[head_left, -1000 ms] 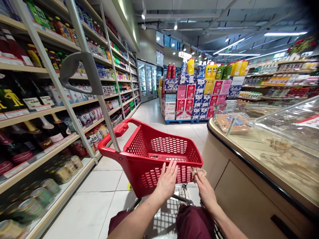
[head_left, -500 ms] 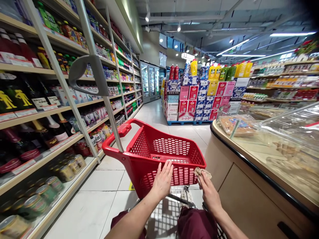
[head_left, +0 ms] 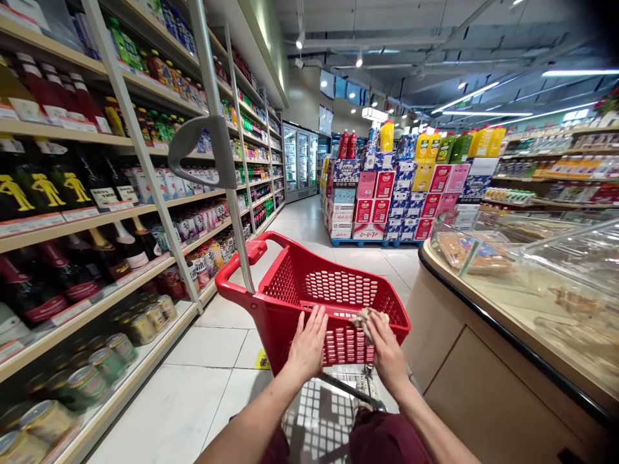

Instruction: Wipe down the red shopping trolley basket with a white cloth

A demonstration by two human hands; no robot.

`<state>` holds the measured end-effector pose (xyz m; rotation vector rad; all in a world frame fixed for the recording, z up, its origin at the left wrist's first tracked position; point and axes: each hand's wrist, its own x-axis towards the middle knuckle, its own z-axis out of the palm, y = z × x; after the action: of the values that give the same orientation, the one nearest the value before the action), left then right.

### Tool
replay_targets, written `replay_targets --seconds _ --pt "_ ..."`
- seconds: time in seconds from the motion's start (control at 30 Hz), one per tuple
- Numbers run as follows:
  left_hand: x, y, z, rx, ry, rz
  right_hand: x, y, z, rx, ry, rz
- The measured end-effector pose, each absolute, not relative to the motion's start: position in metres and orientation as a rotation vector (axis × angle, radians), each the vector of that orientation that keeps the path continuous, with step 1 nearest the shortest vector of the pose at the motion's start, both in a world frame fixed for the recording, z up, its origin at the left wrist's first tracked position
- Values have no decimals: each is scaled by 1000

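In front of me stands a red plastic shopping cart [head_left: 265, 332] with a lattice-walled basket, its handle end to the left. My left hand [head_left: 308, 345] rests against the basket's near side at the rim, fingers stretched out and holding nothing. A crumpled beige cloth [head_left: 371, 318] is under the fingers of my right hand [head_left: 389, 354], pressed on the near rim further right. Part of the cloth is hidden by those fingers. From the cart's handle end rises a metal pole [head_left: 240, 241] with a grey loop grip [head_left: 223, 154].
Drink shelves [head_left: 116, 212] with bottles and cans line the left side. A glass-topped display counter [head_left: 447, 306] with packaged food stands close on the right. Beyond the cart are stacked drink cartons [head_left: 372, 203] on blue pallets, and glass-door fridges [head_left: 300, 161] stand at the back.
My right hand has slid the cloth leftward along the near rim, from the right corner towards my left hand. The view has turned slightly left.
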<state>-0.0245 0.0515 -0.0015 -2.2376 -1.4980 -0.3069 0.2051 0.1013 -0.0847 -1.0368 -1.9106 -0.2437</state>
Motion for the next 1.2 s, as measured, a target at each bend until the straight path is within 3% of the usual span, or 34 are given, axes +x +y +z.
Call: replay_targets --seconds 0.27,0.53,0.77,0.97,1.2 --pt "-42 55 5 -2139 -1556 -273 136 118 -58 -942 -1996 -196" --pt "-63 53 16 -2102 -1643 -259 227 138 -85 -1276 -1749 -304" --pt "-54 49 16 -2069 -1685 -238 133 120 -56 -941 -2018 -183" --pt "-56 47 9 -2037 -1658 -234 202 141 -77 -1118 -1782 -355" --pt "-45 56 10 -1991 -1703 -214 121 134 -69 -981 -2012 -338"
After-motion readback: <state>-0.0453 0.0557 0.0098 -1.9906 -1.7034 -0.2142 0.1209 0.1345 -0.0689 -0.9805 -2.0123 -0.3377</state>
